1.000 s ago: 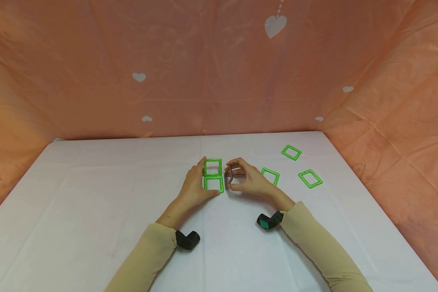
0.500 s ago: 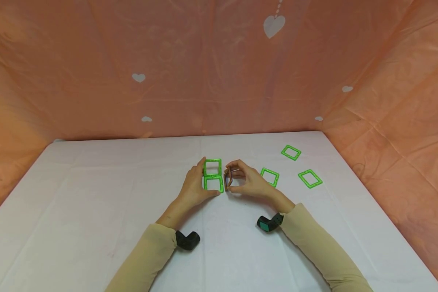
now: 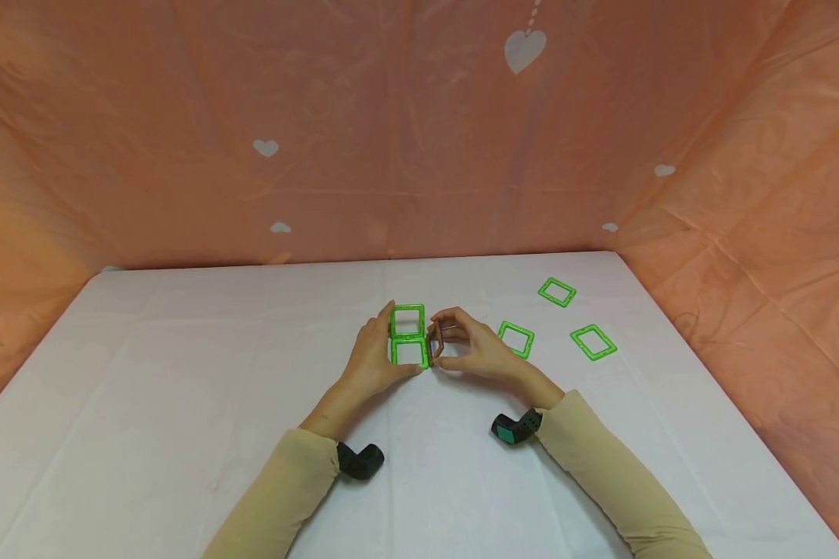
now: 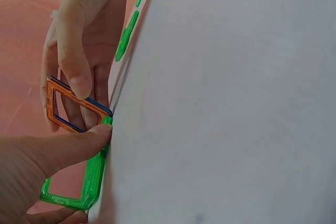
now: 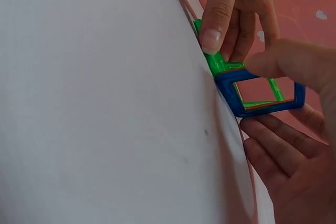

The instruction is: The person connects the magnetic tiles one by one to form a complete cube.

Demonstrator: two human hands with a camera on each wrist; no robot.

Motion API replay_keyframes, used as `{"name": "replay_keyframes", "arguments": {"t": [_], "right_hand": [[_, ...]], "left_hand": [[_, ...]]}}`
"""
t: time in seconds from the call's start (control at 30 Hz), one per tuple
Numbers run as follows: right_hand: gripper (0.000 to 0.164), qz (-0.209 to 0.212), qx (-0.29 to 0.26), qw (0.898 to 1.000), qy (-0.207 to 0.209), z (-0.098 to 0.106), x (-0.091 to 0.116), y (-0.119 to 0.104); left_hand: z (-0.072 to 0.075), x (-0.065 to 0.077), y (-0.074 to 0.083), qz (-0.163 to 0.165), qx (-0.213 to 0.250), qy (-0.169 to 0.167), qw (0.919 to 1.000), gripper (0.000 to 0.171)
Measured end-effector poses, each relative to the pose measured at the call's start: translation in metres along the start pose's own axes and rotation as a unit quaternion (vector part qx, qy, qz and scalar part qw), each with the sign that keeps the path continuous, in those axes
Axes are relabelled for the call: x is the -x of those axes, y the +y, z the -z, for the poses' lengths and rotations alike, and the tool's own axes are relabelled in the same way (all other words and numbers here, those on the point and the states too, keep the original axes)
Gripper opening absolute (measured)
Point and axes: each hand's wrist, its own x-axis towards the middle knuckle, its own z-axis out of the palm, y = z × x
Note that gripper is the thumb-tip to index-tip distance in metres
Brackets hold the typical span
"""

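Two green square frame-shaped magnetic tiles, a far one [image 3: 409, 307] and a near one [image 3: 426, 355], adjoin edge to edge in the middle of the head view. My left hand [image 3: 370, 355] grips them, thumb at the near corner and fingers along the left side. My right hand [image 3: 478, 347] pinches an orange tile [image 4: 51, 100] and a blue tile [image 5: 227, 88], stacked face to face and held on edge. In both wrist views their lower corner meets the green tile's edge. Whether the green tiles lie flat or stand up is hard to tell.
Three more green tiles lie on the white tabletop [image 3: 182, 404] to the right: one beside my right hand [image 3: 527, 345], one farther back [image 3: 557, 292] and one farther right [image 3: 593, 342]. Orange cloth [image 3: 391, 155] with pale hearts hangs behind the table.
My right hand has shifted slightly left with the orange and blue tiles, closing the small gap to the green tiles. My left hand stays in place.
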Motion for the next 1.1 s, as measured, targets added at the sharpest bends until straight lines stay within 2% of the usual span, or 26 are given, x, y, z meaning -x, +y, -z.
{"name": "replay_keyframes", "arguments": {"t": [0.3, 0.63, 1.1], "right_hand": [[0.055, -0.023, -0.004, 1.0, -0.016, 0.0026, 0.0025, -0.0026], [0.054, -0.032, -0.021, 0.999, -0.005, 0.0021, 0.0017, -0.0028], [0.058, -0.038, -0.03, 0.999, 0.002, 0.002, -0.0018, -0.0049]], "left_hand": [[0.001, 0.0013, -0.001, -0.014, 0.007, 0.001, 0.9999, 0.108], [0.0011, 0.003, -0.0021, -0.028, 0.014, 0.011, 0.9995, 0.105], [0.0013, 0.0069, 0.0009, -0.028, 0.02, 0.018, 0.9992, 0.092]]}}
